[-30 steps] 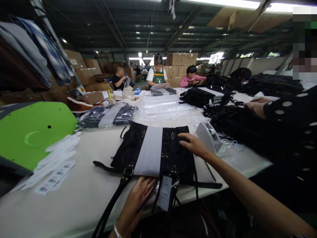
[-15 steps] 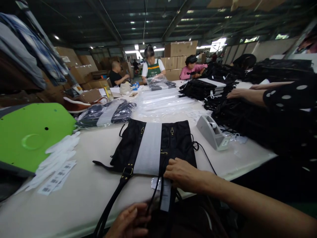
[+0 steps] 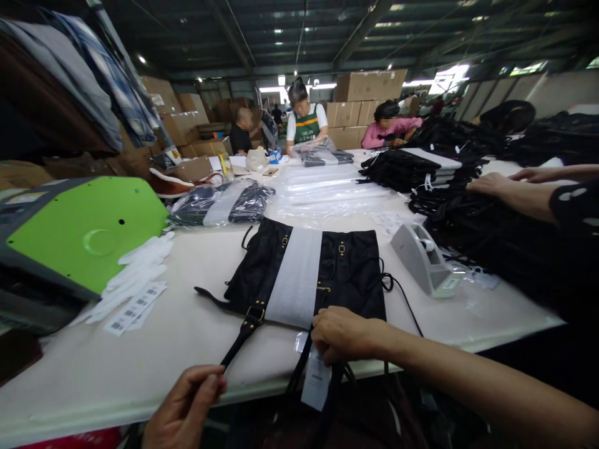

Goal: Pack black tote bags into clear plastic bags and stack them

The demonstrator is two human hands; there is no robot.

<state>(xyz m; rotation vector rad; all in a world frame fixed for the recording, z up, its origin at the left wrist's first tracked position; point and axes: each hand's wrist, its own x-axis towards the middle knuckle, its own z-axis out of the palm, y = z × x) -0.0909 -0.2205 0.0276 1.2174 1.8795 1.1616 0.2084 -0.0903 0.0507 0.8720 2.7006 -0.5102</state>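
Observation:
A black bag (image 3: 350, 265) with gold buckles lies on the white table (image 3: 182, 362), a pale grey wrap (image 3: 294, 274) around its middle. My left hand (image 3: 189, 399) pinches the black strap (image 3: 241, 340) that runs from the bag's lower left buckle. At the bag's near edge, my right hand (image 3: 339, 333) is closed around black straps; its fingertips are partly hidden. Below it hangs a white label (image 3: 317, 380), and a small clear tag lies beside the wrap's lower end.
Left are a green and grey machine (image 3: 88, 231), white gloves (image 3: 140, 268) and barcode stickers (image 3: 135, 307). A tape dispenser (image 3: 423, 259) stands right, near piled black bags (image 3: 486, 231) and another person's hands (image 3: 496, 185). Wrapped bags (image 3: 222, 202) and plastic sleeves (image 3: 327, 190) lie beyond.
My left hand has moved left and closed on the strap, pulling it straighter. My right hand stays at the bag's near edge. The whole view has shifted, with the scene now further right.

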